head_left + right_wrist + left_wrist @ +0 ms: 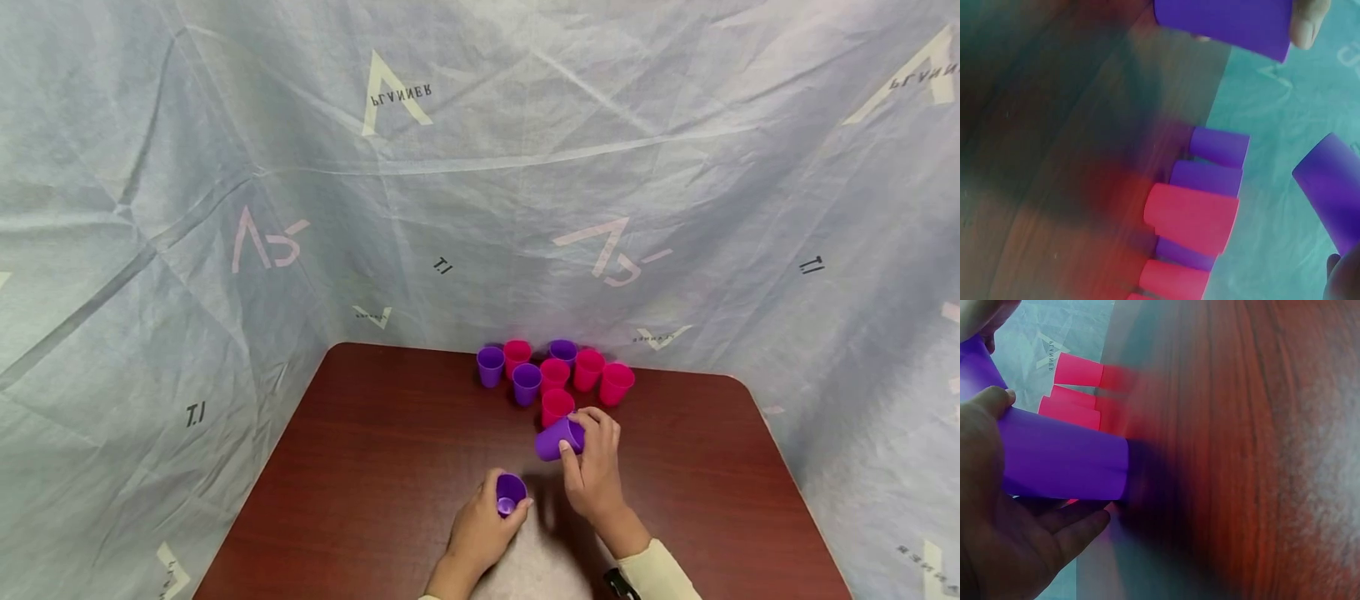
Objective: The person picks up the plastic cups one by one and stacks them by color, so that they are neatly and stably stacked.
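My left hand [480, 523] grips a purple cup [512, 493] that stands upright near the middle of the table, thumb and fingers around its sides. In the left wrist view this cup [1066, 453] has its base at the tabletop. To the right and farther back, my right hand [597, 467] holds a second purple cup [557, 440] by its rim, tilted on its side with the mouth toward the palm. The right wrist view shows that cup [1332, 194] raised off the table. Just behind it stands a pink cup [557, 406], partly hidden.
Several pink and purple cups stand upright in a loose cluster at the back edge, among them a pink cup [617, 384] at the right and a purple cup [491, 367] at the left. The brown table [360, 450] is enclosed by grey printed sheeting [480, 208].
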`<action>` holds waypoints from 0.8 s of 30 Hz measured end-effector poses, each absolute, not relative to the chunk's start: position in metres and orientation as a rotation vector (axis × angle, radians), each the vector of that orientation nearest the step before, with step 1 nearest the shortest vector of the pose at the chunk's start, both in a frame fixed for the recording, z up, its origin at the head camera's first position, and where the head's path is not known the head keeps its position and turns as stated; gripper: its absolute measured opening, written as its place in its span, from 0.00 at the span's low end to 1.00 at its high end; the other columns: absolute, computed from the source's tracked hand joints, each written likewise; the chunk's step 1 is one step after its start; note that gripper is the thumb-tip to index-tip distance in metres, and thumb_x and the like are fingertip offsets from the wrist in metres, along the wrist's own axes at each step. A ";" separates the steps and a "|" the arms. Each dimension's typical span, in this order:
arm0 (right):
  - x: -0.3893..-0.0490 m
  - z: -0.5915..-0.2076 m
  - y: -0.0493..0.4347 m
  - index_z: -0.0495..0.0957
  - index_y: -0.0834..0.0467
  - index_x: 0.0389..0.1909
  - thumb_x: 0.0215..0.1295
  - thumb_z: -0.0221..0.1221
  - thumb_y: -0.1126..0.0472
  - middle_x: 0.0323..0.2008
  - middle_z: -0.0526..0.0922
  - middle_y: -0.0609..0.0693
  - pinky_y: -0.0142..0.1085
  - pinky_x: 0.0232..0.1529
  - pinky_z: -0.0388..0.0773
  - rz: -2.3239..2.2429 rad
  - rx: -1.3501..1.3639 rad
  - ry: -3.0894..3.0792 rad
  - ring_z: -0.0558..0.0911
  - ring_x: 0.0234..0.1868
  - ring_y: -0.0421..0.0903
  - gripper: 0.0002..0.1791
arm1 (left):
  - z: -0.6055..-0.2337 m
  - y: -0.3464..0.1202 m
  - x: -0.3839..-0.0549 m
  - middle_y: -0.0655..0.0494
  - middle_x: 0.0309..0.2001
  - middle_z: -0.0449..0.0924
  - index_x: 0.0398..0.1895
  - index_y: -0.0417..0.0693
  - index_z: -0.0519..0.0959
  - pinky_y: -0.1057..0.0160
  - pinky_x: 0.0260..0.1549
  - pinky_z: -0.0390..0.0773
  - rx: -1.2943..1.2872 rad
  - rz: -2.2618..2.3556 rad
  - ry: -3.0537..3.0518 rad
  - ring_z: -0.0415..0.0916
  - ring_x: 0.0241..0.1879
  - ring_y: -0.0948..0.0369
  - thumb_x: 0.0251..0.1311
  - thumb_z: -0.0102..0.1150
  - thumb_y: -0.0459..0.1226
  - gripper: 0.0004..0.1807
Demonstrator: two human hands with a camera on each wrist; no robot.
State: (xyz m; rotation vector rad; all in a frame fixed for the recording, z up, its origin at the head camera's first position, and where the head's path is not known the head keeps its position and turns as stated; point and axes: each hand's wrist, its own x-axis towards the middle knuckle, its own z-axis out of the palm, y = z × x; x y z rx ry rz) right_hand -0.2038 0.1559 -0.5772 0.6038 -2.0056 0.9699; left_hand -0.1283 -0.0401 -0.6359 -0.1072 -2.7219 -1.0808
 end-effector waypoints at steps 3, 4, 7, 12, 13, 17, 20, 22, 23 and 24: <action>-0.202 -0.576 0.151 0.75 0.70 0.55 0.62 0.55 0.63 0.53 0.76 0.69 0.51 0.55 0.61 0.988 0.613 -2.004 0.70 0.56 0.65 0.22 | -0.637 -0.040 -0.130 0.54 0.40 0.88 0.61 0.53 0.73 0.61 0.30 0.80 -0.126 -1.083 -2.706 0.86 0.35 0.59 0.64 0.66 0.62 0.32; -0.201 -0.576 0.149 0.75 0.70 0.56 0.62 0.55 0.63 0.53 0.76 0.68 0.51 0.55 0.61 0.996 0.618 -2.007 0.71 0.56 0.64 0.22 | -0.638 -0.040 -0.131 0.53 0.40 0.89 0.61 0.53 0.72 0.60 0.30 0.81 -0.126 -1.082 -2.707 0.86 0.35 0.59 0.64 0.66 0.62 0.32; -0.196 -0.577 0.143 0.76 0.69 0.56 0.61 0.55 0.63 0.53 0.77 0.67 0.50 0.56 0.62 1.017 0.643 -2.026 0.71 0.57 0.63 0.22 | -0.638 -0.040 -0.131 0.52 0.40 0.89 0.61 0.53 0.71 0.58 0.31 0.82 -0.122 -1.083 -2.704 0.87 0.36 0.57 0.65 0.66 0.62 0.33; -0.181 -0.585 0.134 0.76 0.66 0.57 0.61 0.56 0.63 0.55 0.76 0.65 0.45 0.54 0.66 1.007 0.683 -2.094 0.71 0.56 0.59 0.23 | -0.638 -0.042 -0.127 0.52 0.39 0.89 0.59 0.50 0.70 0.58 0.30 0.81 -0.103 -1.110 -2.695 0.87 0.35 0.57 0.62 0.69 0.60 0.34; -0.178 -0.586 0.132 0.76 0.66 0.58 0.61 0.56 0.63 0.56 0.76 0.64 0.44 0.54 0.67 1.000 0.687 -2.111 0.70 0.56 0.58 0.23 | -0.638 -0.042 -0.126 0.52 0.38 0.89 0.59 0.49 0.70 0.58 0.29 0.81 -0.100 -1.115 -2.693 0.87 0.34 0.58 0.62 0.70 0.59 0.34; -0.170 -0.593 0.125 0.77 0.64 0.58 0.61 0.57 0.64 0.57 0.76 0.61 0.43 0.53 0.69 0.977 0.707 -2.147 0.71 0.56 0.56 0.23 | -0.637 -0.041 -0.125 0.53 0.37 0.88 0.59 0.50 0.70 0.59 0.26 0.78 -0.083 -1.114 -2.717 0.85 0.31 0.60 0.60 0.71 0.59 0.34; -0.167 -0.598 0.121 0.78 0.62 0.58 0.62 0.58 0.63 0.56 0.76 0.61 0.42 0.53 0.69 0.946 0.724 -2.158 0.72 0.56 0.55 0.22 | -0.636 -0.041 -0.125 0.52 0.38 0.88 0.60 0.50 0.70 0.59 0.27 0.79 -0.083 -1.112 -2.751 0.85 0.32 0.59 0.60 0.70 0.60 0.35; -0.166 -0.601 0.118 0.78 0.60 0.57 0.62 0.59 0.62 0.56 0.76 0.60 0.42 0.53 0.70 0.921 0.741 -2.168 0.72 0.56 0.55 0.21 | -0.636 -0.042 -0.126 0.52 0.40 0.88 0.60 0.49 0.70 0.58 0.28 0.79 -0.092 -1.119 -2.764 0.86 0.33 0.58 0.59 0.70 0.60 0.36; -0.165 -0.603 0.117 0.79 0.60 0.57 0.62 0.59 0.62 0.56 0.76 0.60 0.42 0.53 0.70 0.908 0.751 -2.172 0.72 0.56 0.55 0.21 | -0.636 -0.042 -0.127 0.51 0.40 0.88 0.60 0.48 0.70 0.58 0.28 0.79 -0.095 -1.119 -2.767 0.86 0.33 0.58 0.59 0.70 0.60 0.36; -0.165 -0.604 0.116 0.79 0.59 0.57 0.62 0.59 0.61 0.56 0.76 0.60 0.42 0.54 0.71 0.895 0.761 -2.176 0.72 0.56 0.55 0.21 | -0.636 -0.043 -0.127 0.51 0.40 0.88 0.60 0.48 0.70 0.58 0.28 0.79 -0.097 -1.122 -2.769 0.85 0.33 0.58 0.59 0.71 0.60 0.37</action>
